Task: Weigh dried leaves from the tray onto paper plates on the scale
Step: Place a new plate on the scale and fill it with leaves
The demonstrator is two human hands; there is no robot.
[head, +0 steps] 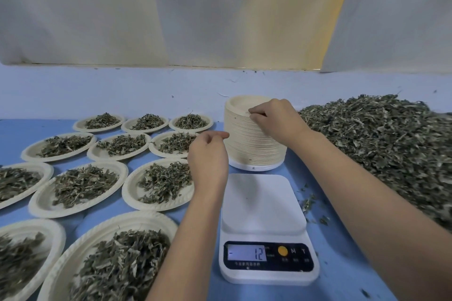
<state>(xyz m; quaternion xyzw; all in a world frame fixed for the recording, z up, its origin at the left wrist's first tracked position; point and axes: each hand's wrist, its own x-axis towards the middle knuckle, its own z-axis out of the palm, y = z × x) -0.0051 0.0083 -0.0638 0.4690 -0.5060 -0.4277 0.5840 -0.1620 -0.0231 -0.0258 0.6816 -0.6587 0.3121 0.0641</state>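
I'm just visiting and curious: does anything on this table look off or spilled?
The scale reads minus 12 though its platform is bare; an empty scale should show zero. Leaf crumbs lie spilled on the blue table right of it, beside the big leaf pile. The filled plates look tidy.

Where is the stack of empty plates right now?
In the head view the stack of empty plates stands right of centre, directly behind the scale, left of the leaf pile; the right hand grips its top rim.
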